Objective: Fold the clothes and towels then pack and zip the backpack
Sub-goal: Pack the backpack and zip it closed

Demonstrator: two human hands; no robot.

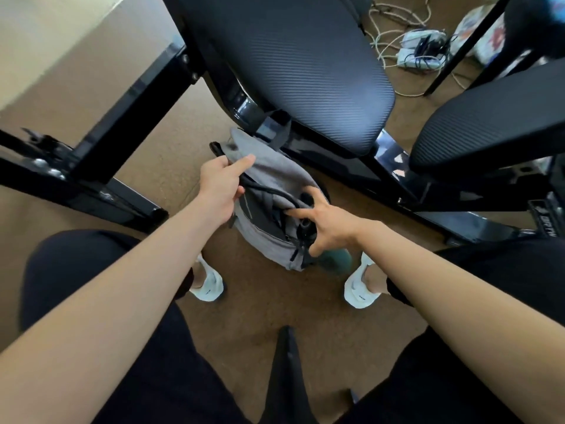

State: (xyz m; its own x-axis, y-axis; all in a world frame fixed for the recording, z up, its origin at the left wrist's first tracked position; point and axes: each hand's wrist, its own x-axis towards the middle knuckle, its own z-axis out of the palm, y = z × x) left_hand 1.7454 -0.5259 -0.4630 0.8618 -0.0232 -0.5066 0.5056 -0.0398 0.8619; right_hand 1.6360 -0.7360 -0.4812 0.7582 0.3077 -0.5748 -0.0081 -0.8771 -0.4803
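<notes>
Seated person's downward view. A brown carpeted floor [275,304] fills the field. A black ribbed chair seat [290,65] stands ahead, with a second seat [489,127] to its right and a black metal frame [122,117] to its left.

The grey backpack [272,169] stands on the floor between the person's feet, just in front of the first chair's base. Its top leans toward that chair and its main opening gapes along the near side.

The left hand [218,191] grips the upper left edge of the backpack, its fingers [246,162] curled over the grey fabric. The right hand [330,228] holds the pack's right side at the zip, its fingers [293,213] bent round the opening's edge.

A blurred teal object [336,261] lies below that hand, touching the pack.

White shoes [208,284] flank the pack.

A power strip [422,50] with tangled cables lies on the floor beyond the chairs.
</notes>
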